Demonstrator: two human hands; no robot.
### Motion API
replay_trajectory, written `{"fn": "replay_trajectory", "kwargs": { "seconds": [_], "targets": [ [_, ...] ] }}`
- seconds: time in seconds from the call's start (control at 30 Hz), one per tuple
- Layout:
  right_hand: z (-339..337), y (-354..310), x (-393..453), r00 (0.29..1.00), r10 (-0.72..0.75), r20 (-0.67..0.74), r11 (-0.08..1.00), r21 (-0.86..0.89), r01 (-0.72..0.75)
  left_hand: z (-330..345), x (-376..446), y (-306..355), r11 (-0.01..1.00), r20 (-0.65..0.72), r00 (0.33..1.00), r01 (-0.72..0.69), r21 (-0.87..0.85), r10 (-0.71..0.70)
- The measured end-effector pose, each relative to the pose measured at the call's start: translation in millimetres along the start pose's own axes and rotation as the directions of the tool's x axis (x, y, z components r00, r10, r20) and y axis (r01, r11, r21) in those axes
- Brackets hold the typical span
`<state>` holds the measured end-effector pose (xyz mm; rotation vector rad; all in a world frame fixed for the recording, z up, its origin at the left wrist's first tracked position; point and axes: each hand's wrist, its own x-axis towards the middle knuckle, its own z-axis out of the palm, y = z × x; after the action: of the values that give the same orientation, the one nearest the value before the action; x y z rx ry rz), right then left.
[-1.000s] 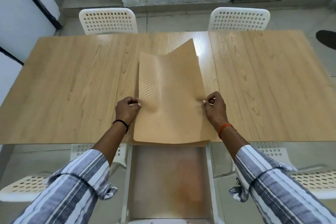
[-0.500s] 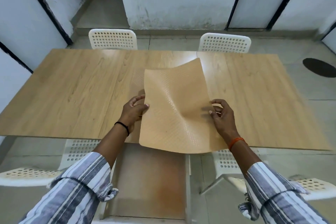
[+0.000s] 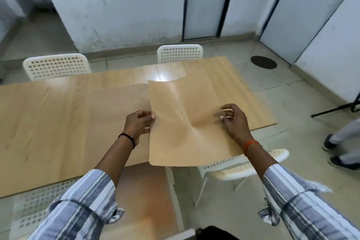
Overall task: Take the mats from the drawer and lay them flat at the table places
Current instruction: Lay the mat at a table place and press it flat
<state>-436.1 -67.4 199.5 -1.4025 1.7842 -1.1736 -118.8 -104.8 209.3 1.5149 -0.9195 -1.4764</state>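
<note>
A tan, dimpled mat (image 3: pixel 187 122) hangs in the air over the near right part of the wooden table (image 3: pixel 58 122), creased in the middle. My left hand (image 3: pixel 138 122) pinches its left edge and my right hand (image 3: pixel 233 121) pinches its right edge. Another tan mat (image 3: pixel 124 99) seems to lie flat on the table just left of the held one, its outline faint against the wood. The open drawer (image 3: pixel 150 197) juts out below the table's near edge, its brown bottom bare where it shows.
White perforated chairs stand at the far side (image 3: pixel 56 65) (image 3: pixel 180 53), and two more at the near side, one at the right (image 3: pixel 243 165) and one under the left (image 3: pixel 35 206). Someone's legs and shoes (image 3: pixel 341 146) are on the floor at the right, near a black stand leg (image 3: pixel 335 109).
The mat has been lifted off the table edge and carried right, both hands still on its sides. My view swung up and to the right, bringing the wall, the doors and a person's legs into sight.
</note>
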Motion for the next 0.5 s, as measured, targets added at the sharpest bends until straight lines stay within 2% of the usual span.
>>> {"fn": "replay_trajectory", "kwargs": {
  "seconds": [0.13,0.3,0.5],
  "targets": [
    [-37,19,18,0.999,0.030,-0.012,0.999,-0.043,-0.031,43,5,-3,0.998,0.033,0.998,0.063,-0.028,-0.062],
    [-76,61,71,0.997,0.069,0.044,0.994,-0.085,-0.065,110,27,-12,0.989,0.028,0.989,0.145,-0.032,-0.144],
    [-116,126,171,0.976,0.096,0.196,0.982,-0.182,-0.060,204,57,-43,0.921,-0.074,0.918,0.390,-0.006,-0.390]
  ]
}}
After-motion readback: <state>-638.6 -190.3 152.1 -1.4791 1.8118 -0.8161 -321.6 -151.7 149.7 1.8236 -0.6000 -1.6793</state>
